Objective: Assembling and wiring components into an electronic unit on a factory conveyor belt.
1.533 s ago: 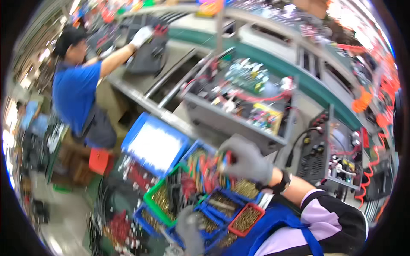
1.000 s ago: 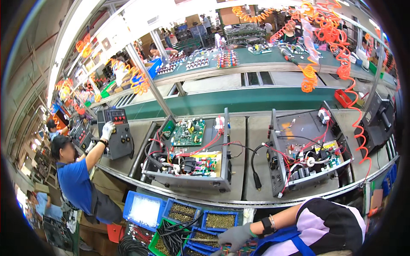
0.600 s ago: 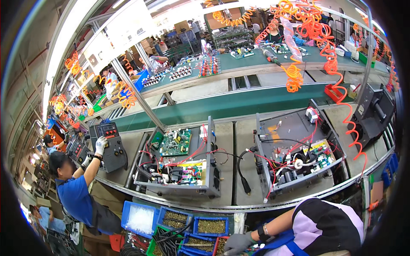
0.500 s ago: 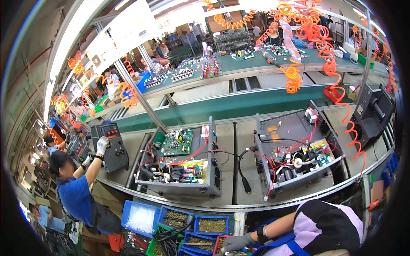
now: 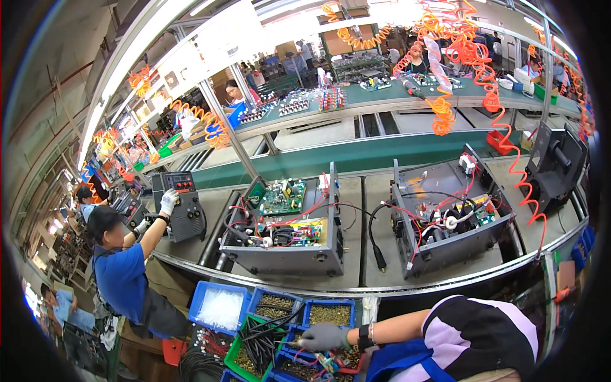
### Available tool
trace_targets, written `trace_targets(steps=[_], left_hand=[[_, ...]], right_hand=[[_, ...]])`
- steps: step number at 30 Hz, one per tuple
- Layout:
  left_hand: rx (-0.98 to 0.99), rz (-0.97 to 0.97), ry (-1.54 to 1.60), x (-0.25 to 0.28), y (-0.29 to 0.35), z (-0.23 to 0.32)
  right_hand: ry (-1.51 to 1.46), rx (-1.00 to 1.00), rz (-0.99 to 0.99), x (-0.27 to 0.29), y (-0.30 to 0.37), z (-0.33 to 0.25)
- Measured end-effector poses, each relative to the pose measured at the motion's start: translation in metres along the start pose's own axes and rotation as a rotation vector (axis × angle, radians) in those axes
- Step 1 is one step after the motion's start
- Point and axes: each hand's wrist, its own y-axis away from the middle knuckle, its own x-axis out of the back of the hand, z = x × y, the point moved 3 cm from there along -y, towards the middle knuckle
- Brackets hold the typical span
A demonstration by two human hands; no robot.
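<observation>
My right hand (image 5: 323, 337), in a grey glove, reaches left from the right side over the blue bins of small brass-coloured fasteners. Its fingers are bent together at the bins; whatever lies between them is too small to make out. Just below it is a bundle of coloured wires and connectors (image 5: 330, 363), partly over a red bin (image 5: 353, 364). Beside the fingers, black cables (image 5: 262, 337) lie in a green bin (image 5: 234, 360). A blue bin of fasteners (image 5: 329, 313) stands just beyond the glove. My left hand does not show.
Two opened grey machine housings (image 5: 280, 258) (image 5: 455, 245) with circuit boards and wires sit on the roller line. A blue bin (image 5: 219, 305) holds white plastic pieces. At left, a co-worker (image 5: 124, 274) in blue handles a grey machine (image 5: 181, 213). Orange coiled hoses (image 5: 490, 83) hang overhead.
My right hand has moved left and up, from the red bin to over the blue fastener bins. The whole view has shifted, moving the bench rightward. The co-worker still touches the machine.
</observation>
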Motion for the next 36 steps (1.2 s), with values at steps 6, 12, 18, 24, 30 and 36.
trace_targets(steps=[6, 12, 18, 24, 30, 36], left_hand=[[-0.122, -0.017, -0.426, 0.031, -0.011, -0.019], [-0.237, 0.1, -0.8, 0.061, -0.004, -0.044], [-0.299, 0.16, -0.959, 0.079, 0.007, -0.059], [-0.128, -0.147, -0.669, 0.051, 0.025, -0.029], [0.066, -0.08, -0.376, 0.043, 0.047, -0.06], [0.365, 0.044, 0.419, 0.051, 0.033, -0.127]], right_hand=[[0.529, 0.022, -0.004, 0.008, -0.013, -0.001], [0.407, 0.517, 0.26, -0.024, 0.021, -0.074], [0.306, 0.146, -0.292, -0.039, 0.053, -0.079], [0.325, 0.241, -0.367, -0.041, 0.083, -0.085], [0.197, 0.097, -0.532, -0.046, 0.099, -0.062], [-0.163, 0.62, -0.272, -0.067, 0.09, -0.037]])
